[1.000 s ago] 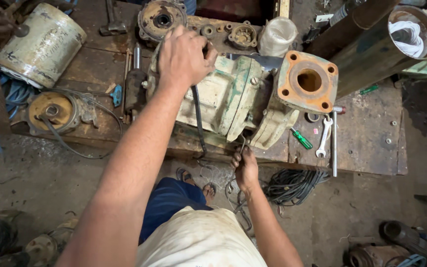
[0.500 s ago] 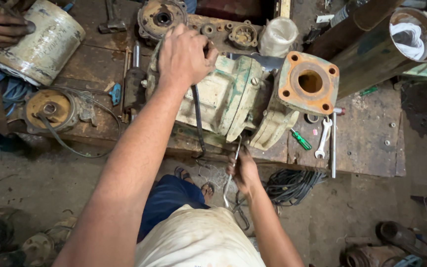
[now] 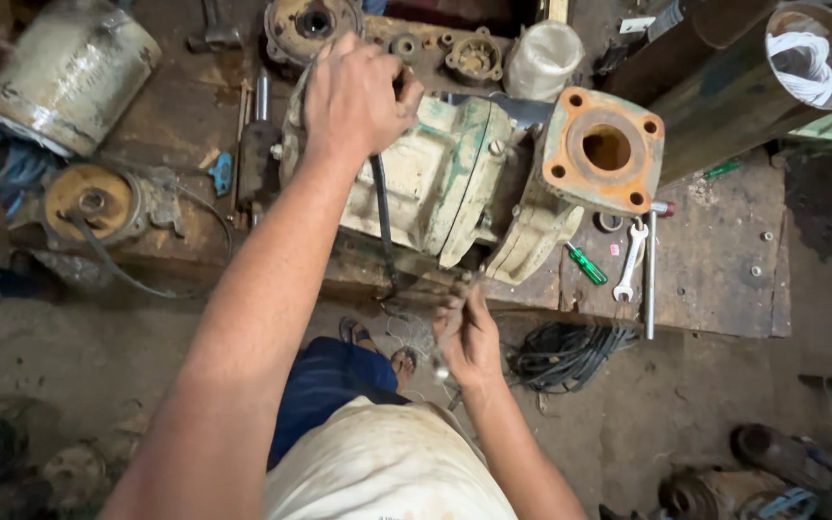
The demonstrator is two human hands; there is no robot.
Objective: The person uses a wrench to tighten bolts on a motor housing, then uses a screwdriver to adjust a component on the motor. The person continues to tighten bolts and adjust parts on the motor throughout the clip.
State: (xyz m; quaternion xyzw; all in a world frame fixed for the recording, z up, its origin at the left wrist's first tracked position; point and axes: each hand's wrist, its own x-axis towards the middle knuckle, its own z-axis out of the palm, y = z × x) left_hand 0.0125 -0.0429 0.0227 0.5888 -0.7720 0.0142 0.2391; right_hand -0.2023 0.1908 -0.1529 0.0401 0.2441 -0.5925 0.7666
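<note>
pump housing (image 3: 435, 183) on table (image 3: 715, 260), casing looks bolted together | left hand (image 3: 358, 96) closed over its top and black cable (image 3: 380, 221) | right hand (image 3: 469, 332) gripping a thin metal tool at table edge | spanner (image 3: 631, 258) lies unused

1 pump housing (image 3: 435, 183), 1 spanner (image 3: 631, 260), perhaps 1 screwdriver (image 3: 586, 264)

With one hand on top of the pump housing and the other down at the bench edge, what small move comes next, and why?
Probably steady the pump housing with the left hand, because it leans near the bench edge. The right hand works low at its underside with a thin metal tool; what it engages is hidden.
</note>
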